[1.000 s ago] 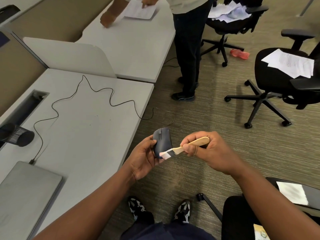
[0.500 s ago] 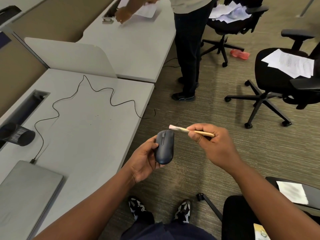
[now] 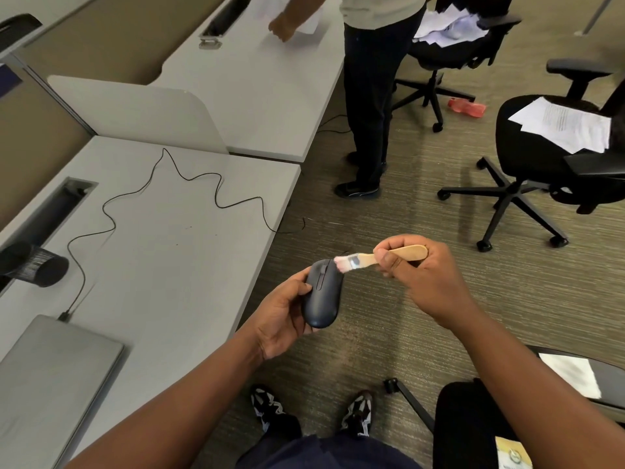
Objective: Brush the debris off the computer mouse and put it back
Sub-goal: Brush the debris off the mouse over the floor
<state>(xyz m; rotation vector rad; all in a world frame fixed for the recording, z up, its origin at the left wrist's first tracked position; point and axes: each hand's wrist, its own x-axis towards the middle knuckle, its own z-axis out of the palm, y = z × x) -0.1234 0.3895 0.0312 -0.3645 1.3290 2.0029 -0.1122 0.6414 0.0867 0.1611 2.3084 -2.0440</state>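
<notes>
Head view: the computer mouse is seen at centre frame, held off the bench over the carpeted floor.
Left hand: the left hand is wrapped round the mouse from its left side and underneath, buttons turned up.
Right hand: the right hand is clenched on the wooden handle of the brush, thumb on top.
Brush contact: the pale bristles are laid against the front right edge of the mouse, just beside the scroll wheel.
Cable: the black cable is draped across the bench at left of frame and runs over its edge.
Step in hand: brushing is judged to be under way; putting back is not yet done.
Doing it well: short strokes are best drawn from the wheel outward and off the edge, so debris is dropped to the floor; the seams around the buttons deserve light passes, with the mouse kept tilted and firmly cradled.
Change from half a second earlier: the brush was then held just above the front of the mouse; its bristles have been lowered onto the front right corner. The mouse has been kept face up.
</notes>
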